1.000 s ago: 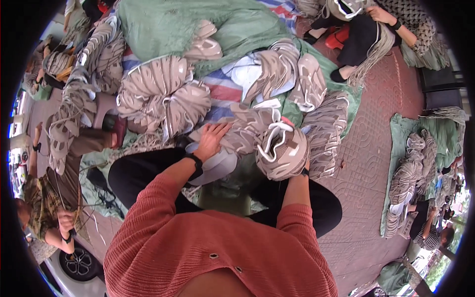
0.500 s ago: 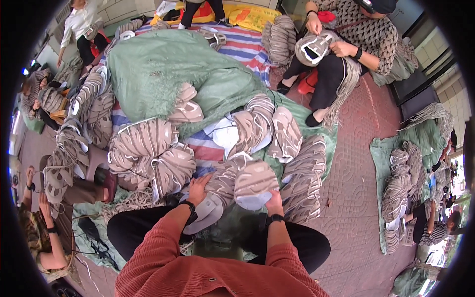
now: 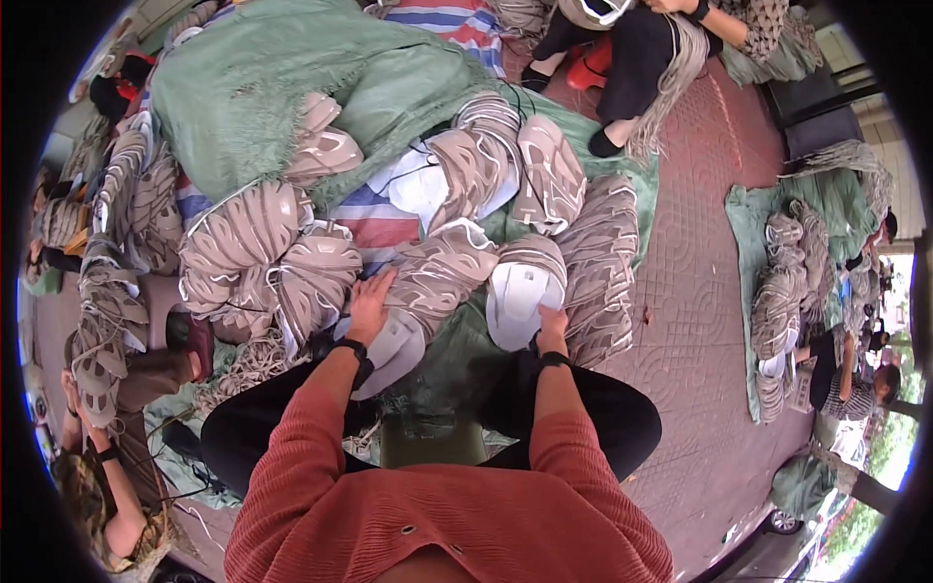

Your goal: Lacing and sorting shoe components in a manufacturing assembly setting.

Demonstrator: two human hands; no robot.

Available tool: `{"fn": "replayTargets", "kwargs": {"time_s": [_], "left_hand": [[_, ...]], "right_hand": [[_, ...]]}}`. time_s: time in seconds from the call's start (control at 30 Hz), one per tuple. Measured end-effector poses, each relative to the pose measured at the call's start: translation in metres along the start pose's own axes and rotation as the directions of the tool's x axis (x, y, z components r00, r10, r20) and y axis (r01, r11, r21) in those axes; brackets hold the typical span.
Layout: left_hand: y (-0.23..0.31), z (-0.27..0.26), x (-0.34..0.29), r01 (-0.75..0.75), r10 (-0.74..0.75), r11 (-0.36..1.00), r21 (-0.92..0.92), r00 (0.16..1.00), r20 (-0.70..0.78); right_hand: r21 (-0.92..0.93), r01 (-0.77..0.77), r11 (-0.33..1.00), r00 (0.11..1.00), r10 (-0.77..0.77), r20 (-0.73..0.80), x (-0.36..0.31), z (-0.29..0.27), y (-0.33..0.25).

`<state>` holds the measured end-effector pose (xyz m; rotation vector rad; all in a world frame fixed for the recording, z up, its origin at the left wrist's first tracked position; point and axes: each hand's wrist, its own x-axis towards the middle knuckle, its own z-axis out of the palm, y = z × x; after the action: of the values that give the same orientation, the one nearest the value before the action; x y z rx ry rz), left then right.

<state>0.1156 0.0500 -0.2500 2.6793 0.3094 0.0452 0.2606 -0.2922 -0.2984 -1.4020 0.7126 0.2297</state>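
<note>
Grey-brown shoe uppers with pale trim lie nested in bundles before me. My left hand (image 3: 369, 309) lies with fingers stretched over the near left side of one bundle (image 3: 442, 272), beside its pale grey end (image 3: 394, 350). Close to my right knee, my right hand (image 3: 552, 328) grips the edge of a short stack of shoe uppers (image 3: 528, 291), its white inner side facing me. The thumb side shows at that white edge; the other fingers are partly hidden. Against this stack on the right leans a long bundle (image 3: 604, 262).
More tied bundles (image 3: 262, 243) lie to the left, near a green sheet (image 3: 262, 87) over striped cloth (image 3: 384, 231). A seated person's dark shoe (image 3: 607, 142) rests at the far right. Another person's arm (image 3: 117, 486) is at the left edge. Red paving (image 3: 690, 321) lies right.
The short stack in my right hand has turned, so its white inner side now shows more fully. My left hand stays on its bundle. The whole view has shifted, with things appearing higher.
</note>
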Motion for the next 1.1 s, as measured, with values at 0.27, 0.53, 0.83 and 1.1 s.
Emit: {"fn": "replayTargets", "kwargs": {"time_s": [0.27, 0.53, 0.83, 1.1], "left_hand": [[-0.006, 0.001, -0.006, 0.042, -0.05, 0.998, 0.048, 0.98, 0.193], [-0.013, 0.004, 0.009, 0.065, -0.059, 0.997, -0.052, 0.993, 0.105], [-0.003, -0.003, 0.001, 0.073, -0.065, 0.996, -0.045, 0.987, 0.145], [-0.004, 0.001, -0.004, 0.09, -0.083, 0.986, -0.137, 0.995, 0.055]], "right_hand": [[-0.157, -0.08, 0.984, 0.996, 0.075, -0.041, -0.02, 0.007, -0.01], [-0.06, -0.136, 0.989, 0.99, 0.138, 0.032, -0.007, 0.018, -0.026], [-0.41, -0.029, 0.912, 0.986, -0.041, -0.162, -0.007, 0.013, -0.008], [-0.016, 0.194, 0.981, 0.967, -0.194, -0.165, -0.02, 0.006, 0.02]]}}
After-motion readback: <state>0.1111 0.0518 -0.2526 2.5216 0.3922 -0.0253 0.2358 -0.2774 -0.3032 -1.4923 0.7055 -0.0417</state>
